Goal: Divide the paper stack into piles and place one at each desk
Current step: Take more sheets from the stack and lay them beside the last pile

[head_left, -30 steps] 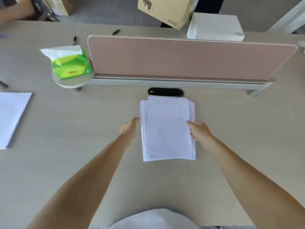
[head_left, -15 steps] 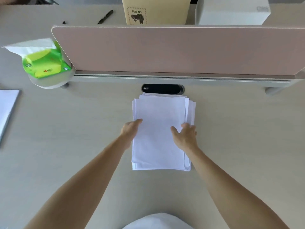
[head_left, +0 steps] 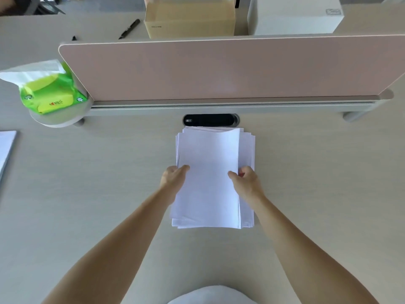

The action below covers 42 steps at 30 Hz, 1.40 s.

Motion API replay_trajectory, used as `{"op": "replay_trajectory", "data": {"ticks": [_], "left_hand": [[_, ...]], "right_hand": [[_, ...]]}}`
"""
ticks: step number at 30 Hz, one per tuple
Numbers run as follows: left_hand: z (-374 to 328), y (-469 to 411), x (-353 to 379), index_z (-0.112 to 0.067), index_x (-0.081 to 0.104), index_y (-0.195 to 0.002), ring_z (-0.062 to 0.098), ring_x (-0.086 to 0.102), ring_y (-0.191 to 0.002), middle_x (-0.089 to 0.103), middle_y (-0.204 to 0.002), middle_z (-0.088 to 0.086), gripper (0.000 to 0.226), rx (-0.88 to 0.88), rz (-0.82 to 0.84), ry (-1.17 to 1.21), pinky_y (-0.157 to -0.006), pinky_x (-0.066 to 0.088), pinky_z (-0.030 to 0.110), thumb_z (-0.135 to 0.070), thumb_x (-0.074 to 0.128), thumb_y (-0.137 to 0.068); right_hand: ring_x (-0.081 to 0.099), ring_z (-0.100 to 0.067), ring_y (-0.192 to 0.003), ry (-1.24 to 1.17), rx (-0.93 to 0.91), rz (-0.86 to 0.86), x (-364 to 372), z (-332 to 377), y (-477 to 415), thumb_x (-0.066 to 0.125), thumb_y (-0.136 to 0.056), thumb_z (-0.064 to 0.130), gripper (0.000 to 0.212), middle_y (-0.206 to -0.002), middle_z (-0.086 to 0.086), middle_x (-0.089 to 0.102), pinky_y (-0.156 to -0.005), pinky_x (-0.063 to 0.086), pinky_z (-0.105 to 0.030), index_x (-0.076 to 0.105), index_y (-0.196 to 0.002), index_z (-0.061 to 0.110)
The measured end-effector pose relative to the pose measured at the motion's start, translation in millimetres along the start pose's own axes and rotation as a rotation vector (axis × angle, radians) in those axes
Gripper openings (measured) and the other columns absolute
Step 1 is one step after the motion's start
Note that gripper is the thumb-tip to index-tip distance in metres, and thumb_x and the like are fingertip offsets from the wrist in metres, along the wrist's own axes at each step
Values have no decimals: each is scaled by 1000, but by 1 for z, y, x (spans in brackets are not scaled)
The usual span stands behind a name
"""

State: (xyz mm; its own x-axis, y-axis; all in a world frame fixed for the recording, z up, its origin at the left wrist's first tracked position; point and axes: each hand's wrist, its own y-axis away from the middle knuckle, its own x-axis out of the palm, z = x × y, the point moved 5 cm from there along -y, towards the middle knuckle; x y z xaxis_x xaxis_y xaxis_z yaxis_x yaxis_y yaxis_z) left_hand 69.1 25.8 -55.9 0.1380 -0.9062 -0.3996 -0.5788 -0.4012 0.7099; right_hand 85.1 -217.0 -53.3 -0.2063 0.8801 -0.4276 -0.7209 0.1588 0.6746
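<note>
A white paper stack (head_left: pixel 246 150) lies on the beige desk (head_left: pixel 98 183), just in front of a black cable port. My left hand (head_left: pixel 173 178) grips the left edge of a top bundle of sheets (head_left: pixel 208 167), thumb on top. At the bundle's right edge my right hand (head_left: pixel 246 183) pinches it, with the fingers tucked under. The bundle's right side is raised off the sheets below, which show along the right. Another pile of paper (head_left: pixel 6 148) lies at the far left edge of the desk.
A pink divider screen (head_left: pixel 208 69) runs across the desk behind the stack. A green tissue pack (head_left: pixel 49 93) sits on a round shelf at its left end. Beyond the screen stand a cardboard box (head_left: pixel 189 18), a white box (head_left: pixel 293 16) and a black pen (head_left: pixel 129 28).
My right hand moved from the stack's right edge inward and took hold of a top bundle, whose right side has lifted. My left hand shifted onto the left edge.
</note>
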Motion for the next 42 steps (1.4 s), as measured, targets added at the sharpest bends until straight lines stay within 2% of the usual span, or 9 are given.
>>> {"op": "replay_trajectory", "data": {"ticks": [4,9,13,17,21,29,34,39,42], "left_hand": [[3,3,1,-15,44,-79,20,36,-58,39,-70,1,27,-30,31,-31,-52,25,26,-36,60,-87],[10,5,-5,-15,44,-69,23,41,-59,42,-69,2,32,-57,40,-38,-57,33,27,-36,63,-83],[14,6,-10,-10,65,-84,25,62,-74,63,-84,5,30,-67,40,19,-72,54,35,-40,67,-82],[19,6,-14,-16,59,-72,21,52,-62,56,-72,3,32,-84,28,17,-63,42,27,-44,70,-81],[17,12,-12,-21,48,-72,21,36,-63,36,-66,2,31,-81,33,-52,-68,34,32,-44,64,-84],[17,17,-10,-19,29,-67,20,26,-57,28,-66,0,41,-73,19,-123,-61,25,31,-40,59,-87],[19,15,-11,-20,27,-65,20,24,-56,25,-65,-1,44,-79,10,-126,-57,21,29,-39,59,-87],[23,13,-12,-17,34,-66,20,29,-59,29,-69,0,40,-91,6,-127,-63,28,30,-40,60,-87],[31,10,-9,1,58,-94,19,31,-57,32,-68,0,41,-103,6,-111,-56,27,26,-39,61,-88]], "right_hand": [[54,-19,-87,-189,121,110,12,-1,3,62,-88,41,38,-100,0,56,-74,41,-33,50,-111,13],[55,-17,-73,-162,65,104,14,-2,1,55,-91,17,11,-90,2,63,-63,44,-27,61,-101,17],[69,-26,-99,-333,45,182,11,-2,4,58,-87,14,23,-101,4,75,-92,56,-42,72,-100,25],[52,-21,-75,-216,0,69,4,-1,5,49,-88,12,18,-88,-1,59,-64,44,-28,66,-95,16],[45,-30,-101,265,-10,-48,6,3,4,40,-93,16,17,-116,-11,46,-70,39,-31,50,-106,10],[57,-31,-109,41,77,-51,8,3,1,53,-90,24,58,-125,-8,54,-74,48,-35,36,-143,8],[31,-26,-102,122,197,-25,11,-4,-2,54,-90,26,51,-128,-10,38,-63,37,-28,41,-135,6],[39,-28,-94,151,190,-56,6,-3,-7,53,-78,30,35,-87,-3,48,-76,42,-35,41,-103,10],[48,-28,-91,140,243,-20,6,-2,-6,54,-71,37,48,-95,-5,51,-76,43,-36,43,-109,11]]}}
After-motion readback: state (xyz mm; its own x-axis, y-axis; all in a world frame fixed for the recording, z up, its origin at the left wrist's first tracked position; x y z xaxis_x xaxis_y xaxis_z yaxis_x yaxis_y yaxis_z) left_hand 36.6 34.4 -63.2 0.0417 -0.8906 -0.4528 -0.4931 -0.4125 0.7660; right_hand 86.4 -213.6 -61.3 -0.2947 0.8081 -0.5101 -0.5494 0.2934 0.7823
